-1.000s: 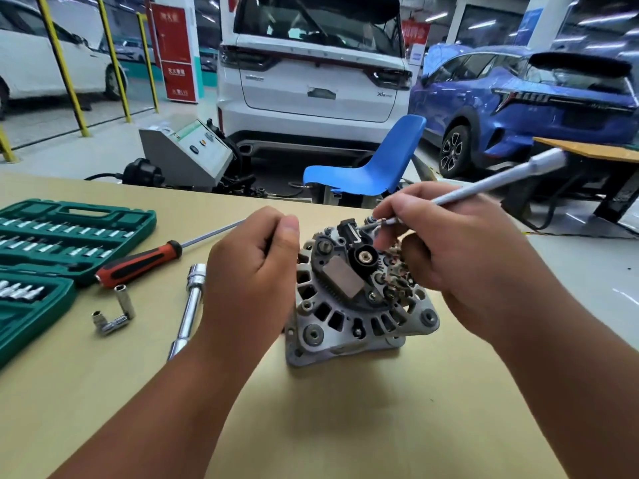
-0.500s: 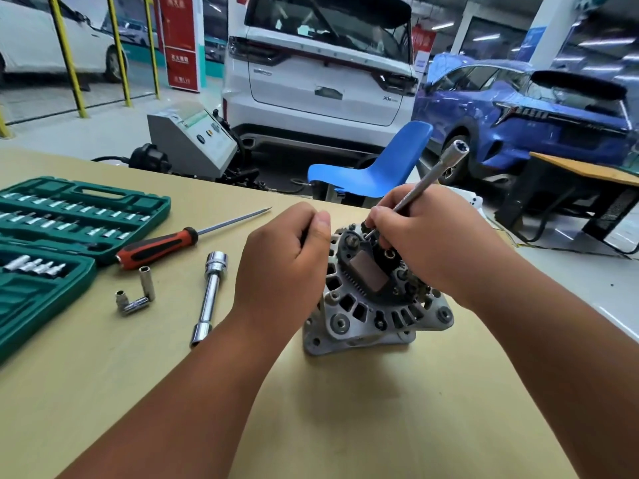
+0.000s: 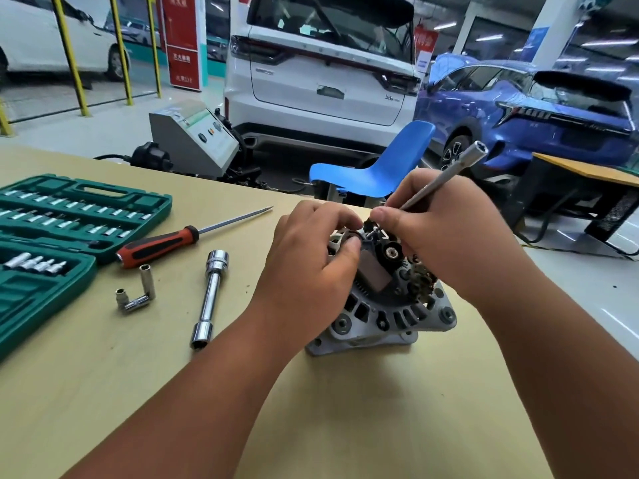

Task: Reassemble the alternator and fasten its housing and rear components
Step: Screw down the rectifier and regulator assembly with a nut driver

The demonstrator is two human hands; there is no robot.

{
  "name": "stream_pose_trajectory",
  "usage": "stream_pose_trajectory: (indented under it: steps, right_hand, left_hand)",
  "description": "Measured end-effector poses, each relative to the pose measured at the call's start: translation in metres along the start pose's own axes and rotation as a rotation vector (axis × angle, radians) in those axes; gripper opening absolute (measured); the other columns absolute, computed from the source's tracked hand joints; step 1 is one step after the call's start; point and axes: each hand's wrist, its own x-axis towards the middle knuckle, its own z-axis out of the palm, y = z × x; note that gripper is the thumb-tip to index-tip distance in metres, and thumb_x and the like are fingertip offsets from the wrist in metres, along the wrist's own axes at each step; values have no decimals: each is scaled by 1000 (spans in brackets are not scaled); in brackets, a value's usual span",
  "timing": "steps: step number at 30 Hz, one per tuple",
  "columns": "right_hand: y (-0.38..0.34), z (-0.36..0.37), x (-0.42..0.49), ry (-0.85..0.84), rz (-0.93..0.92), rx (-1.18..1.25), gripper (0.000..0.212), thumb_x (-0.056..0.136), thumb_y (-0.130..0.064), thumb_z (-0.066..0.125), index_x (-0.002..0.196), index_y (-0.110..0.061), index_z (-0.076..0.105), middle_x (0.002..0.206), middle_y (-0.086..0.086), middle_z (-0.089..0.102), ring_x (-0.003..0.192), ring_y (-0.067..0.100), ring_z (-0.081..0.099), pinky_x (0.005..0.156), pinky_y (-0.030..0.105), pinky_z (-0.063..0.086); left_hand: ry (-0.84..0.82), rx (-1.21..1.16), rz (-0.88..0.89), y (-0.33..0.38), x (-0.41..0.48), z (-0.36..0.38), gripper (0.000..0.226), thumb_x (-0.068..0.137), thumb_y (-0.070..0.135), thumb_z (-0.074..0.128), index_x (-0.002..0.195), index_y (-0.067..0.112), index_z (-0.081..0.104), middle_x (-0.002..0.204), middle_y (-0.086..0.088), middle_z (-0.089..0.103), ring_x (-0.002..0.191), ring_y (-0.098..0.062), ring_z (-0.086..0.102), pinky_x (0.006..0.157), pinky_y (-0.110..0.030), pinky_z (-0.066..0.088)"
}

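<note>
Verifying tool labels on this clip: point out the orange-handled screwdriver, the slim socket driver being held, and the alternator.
orange-handled screwdriver [image 3: 160, 246]: head view, middle of the handle.
slim socket driver [image 3: 446, 175]: head view, bare shaft near its socket end.
alternator [image 3: 343, 323]: head view, bolt boss on the grey housing.

Bright, even workshop light: ceiling strips [image 3: 484, 38] glow far beyond the hands and streak the white car's [image 3: 321, 81] rear glass. Only a soft, thin shadow on the table [image 3: 103, 392] under the alternator [image 3: 390, 305]. Chrome glints on the socket wrench [image 3: 211, 299] left of the left hand [image 3: 307, 267] and on the nut driver [image 3: 446, 181] in the right hand [image 3: 446, 236]. Sharp focus at the hands; far left, the yellow posts [image 3: 69, 53] lean with wide-angle bowing.
</note>
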Motion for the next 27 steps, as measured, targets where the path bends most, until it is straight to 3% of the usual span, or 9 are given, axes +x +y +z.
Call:
stream_pose_trajectory:
  steps: [4,8,12,17,24,27]
  right_hand:
    - [-1,-11,6,-135,29,56,11,94,-24,74,83,-27,74,63,-7,73,52,1,61,58,26,42]
    - [4,-24,11,-249,-43,43,18,100,-20,62,91,-30,75,72,-11,77,50,1,56,47,17,41]
    - [12,-19,9,-174,-199,-79,13,99,-34,63,89,-35,71,73,-24,73,65,-2,63,55,10,40]
    - [19,-17,11,-130,-332,-144,9,94,-37,63,94,-36,71,95,-34,66,88,-7,63,66,6,39]
    - [24,-15,10,-129,-380,-92,9,90,-36,63,98,-38,66,92,-39,62,86,-13,59,72,1,37]
    - [22,-17,10,-154,-400,-67,12,87,-39,62,97,-39,68,90,-37,64,85,-10,61,71,3,37]
  left_hand:
    - [-4,7,-52,-1,-1,3,19,89,29,58,105,39,63,112,14,60,116,-16,56,99,-29,45]
    - [9,5,-120,0,-3,5,19,89,34,58,105,45,58,112,21,57,115,-9,55,92,-23,43]
    - [18,-34,-199,-1,-2,6,13,88,39,58,99,45,62,110,21,59,114,-4,57,90,-23,44]
    - [25,-75,-228,-4,-1,3,13,87,37,60,97,40,67,108,18,64,112,-4,60,92,-31,48]
    - [37,-121,-219,-1,-4,5,16,89,32,61,99,41,68,111,17,65,110,-6,62,91,-26,47]
    - [26,-199,-280,2,-4,5,20,88,33,62,102,41,74,115,12,69,111,-14,64,96,-38,54]
